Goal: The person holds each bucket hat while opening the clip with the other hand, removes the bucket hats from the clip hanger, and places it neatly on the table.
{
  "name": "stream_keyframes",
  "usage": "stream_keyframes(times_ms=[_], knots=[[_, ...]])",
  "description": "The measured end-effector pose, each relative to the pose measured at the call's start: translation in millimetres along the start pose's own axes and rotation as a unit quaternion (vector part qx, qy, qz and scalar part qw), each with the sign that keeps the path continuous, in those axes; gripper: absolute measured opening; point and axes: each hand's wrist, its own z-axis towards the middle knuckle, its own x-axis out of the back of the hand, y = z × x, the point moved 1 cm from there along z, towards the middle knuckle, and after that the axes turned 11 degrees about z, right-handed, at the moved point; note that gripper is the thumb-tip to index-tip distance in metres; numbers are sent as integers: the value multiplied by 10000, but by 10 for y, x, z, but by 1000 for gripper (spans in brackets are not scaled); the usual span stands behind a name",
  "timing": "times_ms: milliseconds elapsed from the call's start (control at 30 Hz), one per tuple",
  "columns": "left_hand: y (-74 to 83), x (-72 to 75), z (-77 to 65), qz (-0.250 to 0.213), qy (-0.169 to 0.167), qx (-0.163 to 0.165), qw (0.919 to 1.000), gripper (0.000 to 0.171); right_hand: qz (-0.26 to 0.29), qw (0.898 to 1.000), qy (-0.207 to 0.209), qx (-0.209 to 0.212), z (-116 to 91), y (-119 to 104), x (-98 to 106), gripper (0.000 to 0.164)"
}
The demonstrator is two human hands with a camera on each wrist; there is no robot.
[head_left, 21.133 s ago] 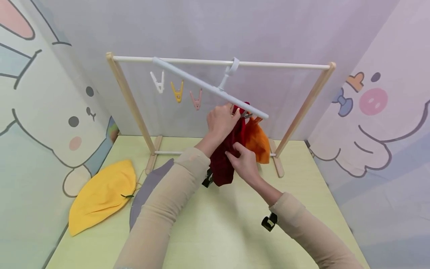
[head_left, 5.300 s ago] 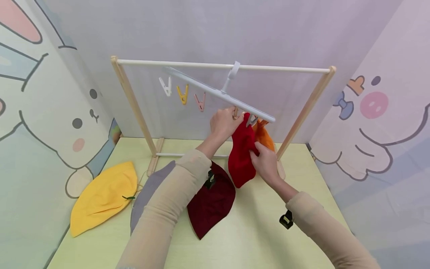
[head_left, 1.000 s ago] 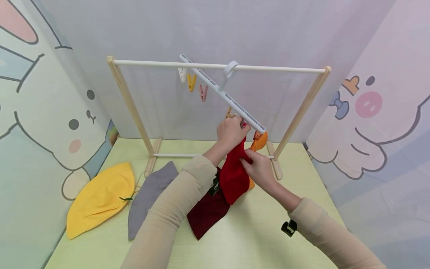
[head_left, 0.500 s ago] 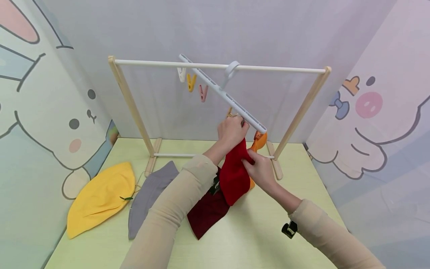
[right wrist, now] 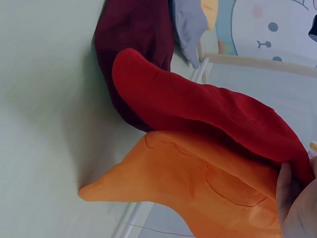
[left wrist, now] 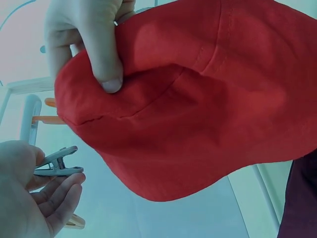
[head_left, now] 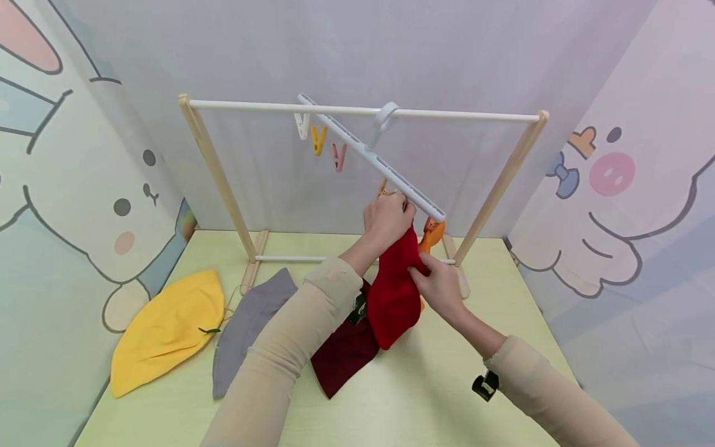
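My left hand (head_left: 388,217) is up at the hanger's lower right end. In the left wrist view its thumb and fingers pinch a grey clip (left wrist: 58,163), whose jaws stand apart with no cloth between them. My right hand (head_left: 438,282) grips a red bucket hat (head_left: 393,292), thumb pressed on the cloth and the hat hanging down from it. The hat's gripped edge is close beside the grey clip. Behind it, an orange hat (right wrist: 198,183) hangs from an orange clip (head_left: 431,226) at the end of the pale blue hanger (head_left: 368,152).
The hanger tilts from the white rod (head_left: 458,115) of a wooden rack. White, yellow and pink (head_left: 338,157) clips hang along its left half. On the table (head_left: 447,397) lie a yellow hat (head_left: 170,332), a grey hat (head_left: 251,323) and a maroon hat (head_left: 343,357).
The maroon hat has gone from the hands to the table, and the red hat is held instead. The hanger has swung round. Lately the red hat has shifted slightly right and down.
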Motion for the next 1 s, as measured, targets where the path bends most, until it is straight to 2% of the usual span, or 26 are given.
stream_keyframes(times_ms=[233, 567, 1000], knots=[[17, 24, 10, -34, 6, 23, 10000, 30, -40, 10000, -6, 36, -27, 44, 27, 5], [49, 45, -8, -351, 7, 41, 9994, 32, -135, 9997, 202, 31, -102, 146, 63, 6], [69, 72, -11, -766, -20, 133, 9970, 34, -91, 9990, 58, -443, -202, 256, 64, 6]])
